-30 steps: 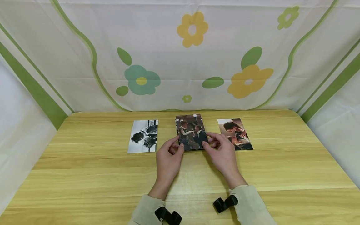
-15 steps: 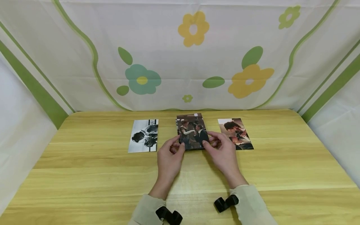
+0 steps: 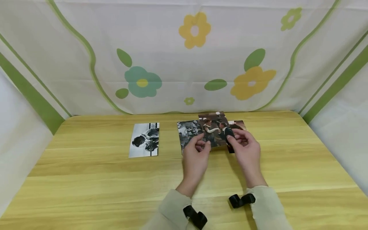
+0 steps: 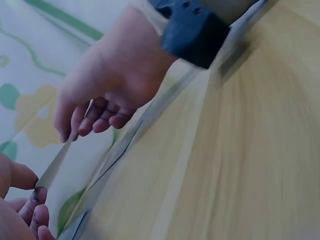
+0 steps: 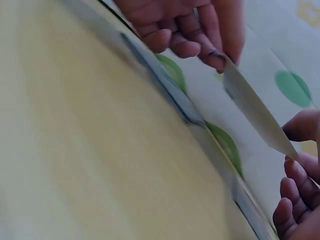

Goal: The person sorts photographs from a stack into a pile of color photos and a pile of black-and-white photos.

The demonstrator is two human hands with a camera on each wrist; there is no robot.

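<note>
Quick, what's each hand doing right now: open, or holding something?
Left hand: holding the raised color photo, pinched near its lower left.
Right hand: pinching the same photo's right edge.

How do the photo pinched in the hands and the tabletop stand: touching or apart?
Apart: the right wrist view shows the held photo above the tabletop, with floral cloth visible between them.

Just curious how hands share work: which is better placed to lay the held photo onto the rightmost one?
Probably the right hand: it pinches the held photo on the side nearer the partly hidden rightmost photo. The left hand is nearer the middle black-and-white photo.
</note>
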